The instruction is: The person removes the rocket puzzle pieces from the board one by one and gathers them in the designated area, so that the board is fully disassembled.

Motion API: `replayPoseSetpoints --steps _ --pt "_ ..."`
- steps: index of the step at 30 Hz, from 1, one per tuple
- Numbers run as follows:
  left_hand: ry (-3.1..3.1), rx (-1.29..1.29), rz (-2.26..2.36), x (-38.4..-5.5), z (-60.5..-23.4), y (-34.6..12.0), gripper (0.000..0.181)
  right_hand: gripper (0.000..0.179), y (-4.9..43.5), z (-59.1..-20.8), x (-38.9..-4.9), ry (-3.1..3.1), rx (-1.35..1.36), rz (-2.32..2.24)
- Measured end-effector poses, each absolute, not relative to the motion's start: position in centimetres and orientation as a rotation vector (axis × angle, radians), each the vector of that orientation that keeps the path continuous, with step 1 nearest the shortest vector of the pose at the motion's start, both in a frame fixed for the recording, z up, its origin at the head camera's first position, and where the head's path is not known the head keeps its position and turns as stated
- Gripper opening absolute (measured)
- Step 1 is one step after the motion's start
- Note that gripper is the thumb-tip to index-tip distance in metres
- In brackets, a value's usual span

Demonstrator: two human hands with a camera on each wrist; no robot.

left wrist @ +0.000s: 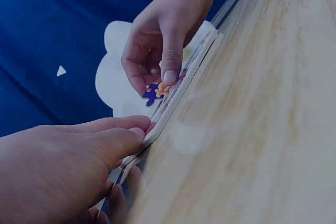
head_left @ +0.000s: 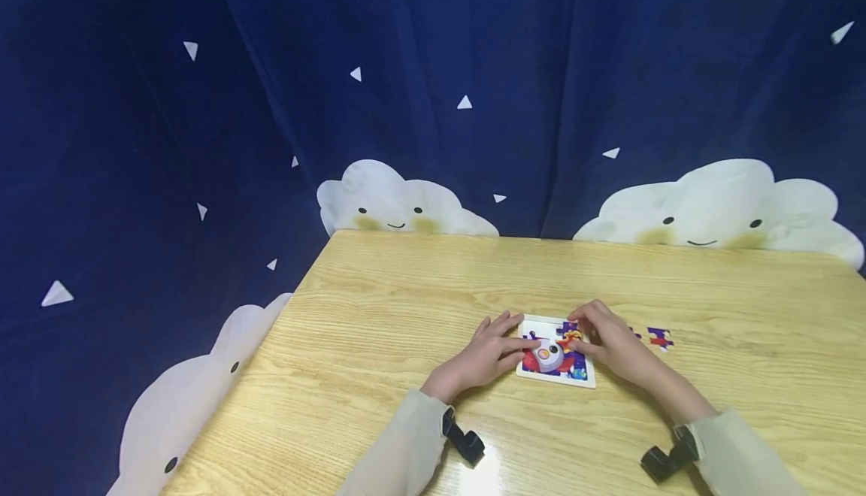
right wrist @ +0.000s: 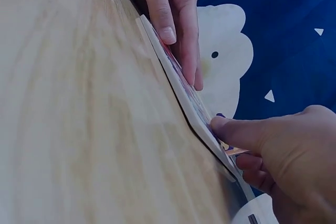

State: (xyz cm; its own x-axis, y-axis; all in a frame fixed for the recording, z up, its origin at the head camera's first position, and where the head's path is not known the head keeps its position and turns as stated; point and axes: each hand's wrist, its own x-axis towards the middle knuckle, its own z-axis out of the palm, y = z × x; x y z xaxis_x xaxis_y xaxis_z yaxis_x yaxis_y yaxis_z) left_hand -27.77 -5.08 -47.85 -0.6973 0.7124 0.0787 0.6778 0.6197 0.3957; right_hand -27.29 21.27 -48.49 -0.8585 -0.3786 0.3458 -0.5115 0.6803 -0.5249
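A small jigsaw puzzle with a white frame (head_left: 556,383) lies flat on the table, its picture showing a pale round-faced character with red and purple around it. The left hand (head_left: 489,352) rests at its left side, index finger stretched across the picture and the other fingers along the edge. Between thumb and fingers, the right hand (head_left: 617,342) pinches a purple and orange puzzle piece (left wrist: 152,94) over the right part of the puzzle. Part of the upper picture area shows white backing. In the right wrist view, the right thumb covers most of the piece.
A loose purple and red puzzle piece (head_left: 659,338) lies on the wooden table (head_left: 406,293) just right of the right hand, with another partly hidden behind that hand. Behind the table hangs a dark blue curtain (head_left: 419,45) with white triangles and clouds. Both wrists wear black straps.
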Motion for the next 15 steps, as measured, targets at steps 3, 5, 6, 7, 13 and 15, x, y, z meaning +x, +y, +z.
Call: replayPoseSetpoints --steps 3,5,6,7,13,15 --pt "2.749 1.183 0.624 -27.8 -47.9 -5.05 0.037 0.031 21.29 -48.61 -27.26 -2.659 0.73 0.913" --pt "2.75 1.188 0.629 -27.83 -47.93 -5.03 0.037 0.03 21.33 -48.68 -27.29 -2.643 0.736 0.911" --pt "2.75 1.191 0.632 -27.84 -47.94 -5.02 0.037 0.03 21.33 -48.7 -27.31 -2.633 0.74 0.909" --pt "2.75 1.193 0.634 -27.86 -47.94 -5.0 0.037 0.03 21.34 -48.73 -27.34 -2.622 0.743 0.908" --pt "2.751 1.194 0.621 -27.74 -47.8 -5.05 0.036 0.027 21.27 -48.81 -27.5 -2.595 0.733 0.919" --pt "2.752 1.185 0.618 -27.7 -47.8 -5.09 0.036 0.027 21.23 -48.9 -27.57 -2.593 0.72 0.925"
